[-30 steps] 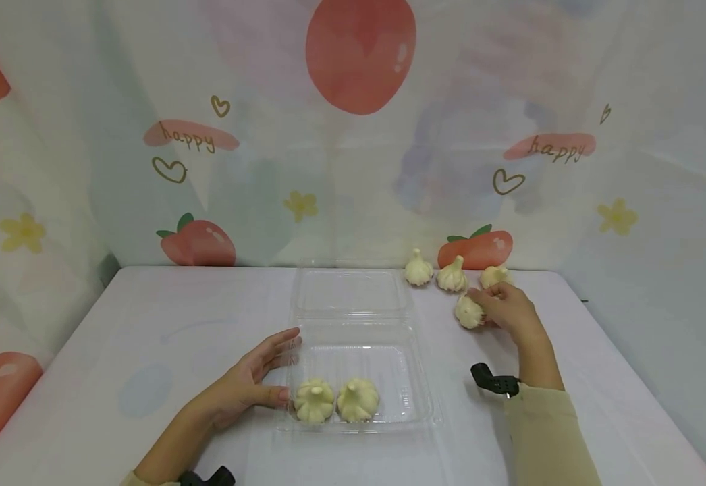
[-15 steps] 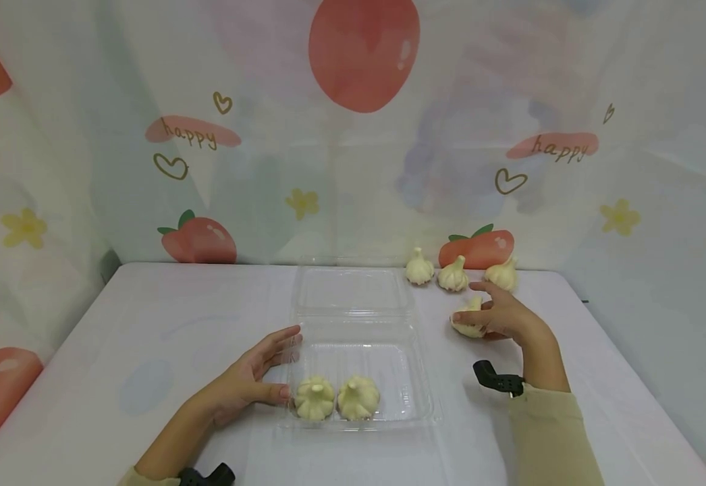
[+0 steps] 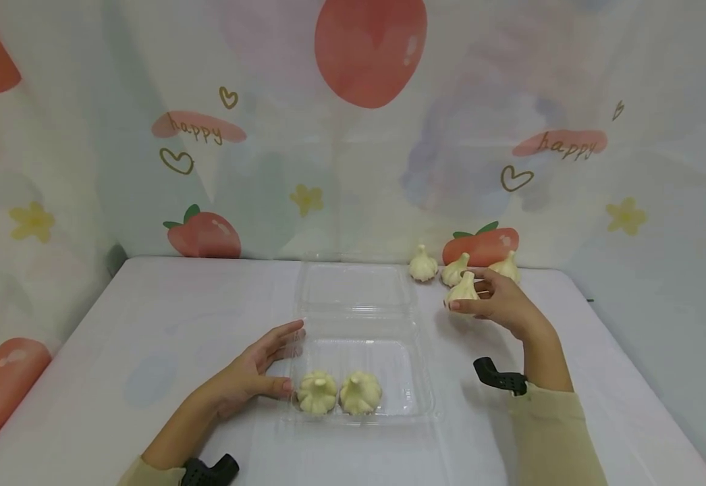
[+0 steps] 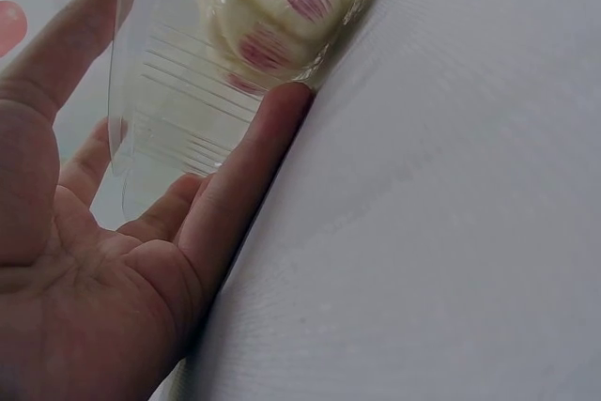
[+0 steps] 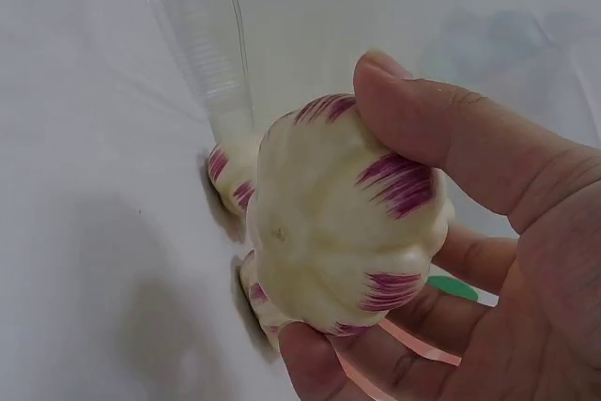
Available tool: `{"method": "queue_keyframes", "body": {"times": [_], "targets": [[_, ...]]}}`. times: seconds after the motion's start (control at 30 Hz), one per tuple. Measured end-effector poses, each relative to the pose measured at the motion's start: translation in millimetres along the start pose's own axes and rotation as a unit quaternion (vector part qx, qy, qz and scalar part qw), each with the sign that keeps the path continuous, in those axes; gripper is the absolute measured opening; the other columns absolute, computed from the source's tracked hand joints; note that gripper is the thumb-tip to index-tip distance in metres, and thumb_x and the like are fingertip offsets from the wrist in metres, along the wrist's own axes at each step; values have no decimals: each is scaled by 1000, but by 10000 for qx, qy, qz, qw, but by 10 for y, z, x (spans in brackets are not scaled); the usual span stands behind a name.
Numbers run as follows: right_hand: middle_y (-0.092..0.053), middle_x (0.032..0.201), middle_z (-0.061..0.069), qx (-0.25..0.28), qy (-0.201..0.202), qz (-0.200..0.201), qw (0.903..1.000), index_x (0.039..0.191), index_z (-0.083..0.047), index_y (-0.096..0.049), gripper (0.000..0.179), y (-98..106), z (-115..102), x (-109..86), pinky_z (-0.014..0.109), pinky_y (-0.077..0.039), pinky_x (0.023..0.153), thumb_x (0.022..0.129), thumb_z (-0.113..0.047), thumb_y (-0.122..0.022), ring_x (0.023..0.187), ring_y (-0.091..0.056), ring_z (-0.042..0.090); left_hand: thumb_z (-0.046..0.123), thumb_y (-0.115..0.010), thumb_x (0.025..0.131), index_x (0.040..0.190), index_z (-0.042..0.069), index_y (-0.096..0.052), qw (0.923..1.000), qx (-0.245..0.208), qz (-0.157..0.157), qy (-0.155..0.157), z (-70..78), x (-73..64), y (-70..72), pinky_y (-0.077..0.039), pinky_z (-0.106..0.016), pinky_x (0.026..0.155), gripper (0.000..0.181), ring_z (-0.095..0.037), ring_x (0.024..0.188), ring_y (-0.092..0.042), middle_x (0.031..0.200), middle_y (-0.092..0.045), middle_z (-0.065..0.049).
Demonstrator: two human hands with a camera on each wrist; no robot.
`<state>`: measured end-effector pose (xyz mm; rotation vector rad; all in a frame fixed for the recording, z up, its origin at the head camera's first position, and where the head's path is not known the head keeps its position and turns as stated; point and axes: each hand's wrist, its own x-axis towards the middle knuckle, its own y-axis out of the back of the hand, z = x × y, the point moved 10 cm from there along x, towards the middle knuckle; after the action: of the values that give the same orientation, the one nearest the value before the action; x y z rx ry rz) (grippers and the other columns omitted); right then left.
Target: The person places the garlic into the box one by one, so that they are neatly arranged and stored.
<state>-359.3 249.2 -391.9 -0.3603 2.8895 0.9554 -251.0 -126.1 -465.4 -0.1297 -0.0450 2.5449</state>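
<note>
A clear plastic clamshell box (image 3: pixel 403 378) lies with its lid folded back in the middle of the table. Inside its near side sit a garlic bulb (image 3: pixel 317 393) on the left and a second garlic bulb (image 3: pixel 361 393) to its right. My left hand (image 3: pixel 250 371) rests along the box's left wall, fingers extended; the left wrist view shows its fingers (image 4: pixel 249 161) against the ribbed plastic. At the back right, my right hand (image 3: pixel 501 300) holds a garlic bulb (image 5: pixel 338 218) between thumb and fingers, raised over the table, its purple-streaked base facing the right wrist camera.
Behind the held bulb, a garlic bulb (image 3: pixel 422 264), another garlic bulb (image 3: pixel 453 271) and a third garlic bulb (image 3: pixel 506 267) stand along the table's back edge. A printed cloth backdrop (image 3: pixel 353 169) rises behind the white table (image 3: pixel 207 317).
My right hand has taken hold of the nearest garlic bulb at the back right and lifted it off the table, turning it stem up. My left hand stays at the box.
</note>
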Motion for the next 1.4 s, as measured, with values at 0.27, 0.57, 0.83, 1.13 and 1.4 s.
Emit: {"method": "queue_keyframes", "body": {"times": [0.27,0.57,0.83,1.13,1.4], "targets": [[-51,132,20,191,395,-6,9990,145,-3,-34,83,-125,-329,5,35,-52,85,83,-32,-82,117,-52,33,5,-77,85,159,27,-24,10000,-59,11,-44,-17,-11,67,-53,-45,91,94,-34,148,-19,165,-18,-3],[-55,120,4,912,1443,487,9841,131,-11,-44,61,-113,-741,-256,24,-53,78,83,-12,-82,104,-58,18,4,-78,84,158,28,-25,9999,-147,-38,39,-19,46,9,-54,-45,91,95,-33,149,-20,165,-17,-2],[-58,123,11,1213,2191,204,9679,117,-3,-51,52,-300,-925,-486,27,-52,77,77,3,-82,104,-60,19,5,-78,84,158,27,-25,9999,-114,-24,-6,-22,32,24,-52,-44,92,94,-33,149,-20,165,-19,-4],[-56,122,0,220,2456,358,9685,115,-13,-58,51,-366,-1002,-588,26,-52,83,74,-9,-88,111,-54,14,6,-78,84,159,26,-25,10000,-80,10,31,-10,25,18,-53,-44,92,93,-34,148,-20,165,-19,-5],[-61,119,-6,-264,2419,89,9699,115,-19,-60,49,-513,-1006,-595,27,-53,87,75,-18,-89,108,-57,11,6,-78,84,159,26,-25,9999,-137,31,60,-30,16,23,-52,-44,92,94,-34,148,-19,165,-19,-5]]}}
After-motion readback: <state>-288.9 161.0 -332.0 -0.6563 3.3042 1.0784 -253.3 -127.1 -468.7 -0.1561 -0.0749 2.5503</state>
